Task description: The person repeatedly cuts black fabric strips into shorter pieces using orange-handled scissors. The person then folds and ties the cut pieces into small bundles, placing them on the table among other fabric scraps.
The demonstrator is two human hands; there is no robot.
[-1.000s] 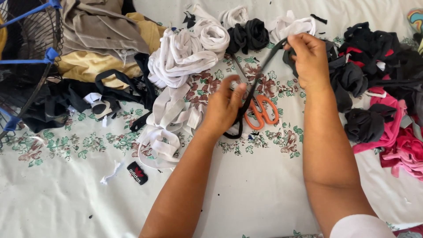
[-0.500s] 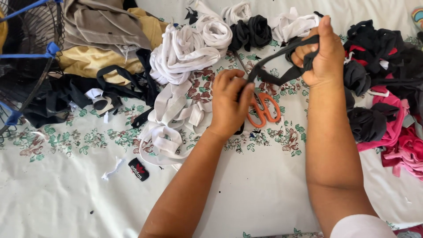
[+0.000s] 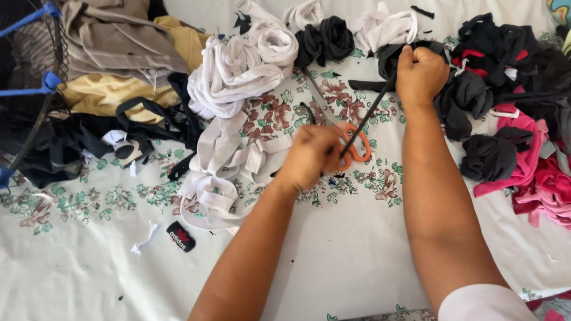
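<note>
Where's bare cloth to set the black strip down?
Free: the plain sheet between both forearms, and lower left below the small black label. Crowded: white strips by the left hand, dark and pink piles beyond the right hand.

Work surface: a white cloth (image 3: 333, 261) printed with bands of green and maroon flowers, evenly lit (no hard shadows). At upper left, a dark wire rack (image 3: 35, 77) with blue clips. Walls, floor and windows out of view.

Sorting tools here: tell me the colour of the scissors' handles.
Orange, seen in the head view: the scissors lie on the floral cloth beside the left hand.
</note>
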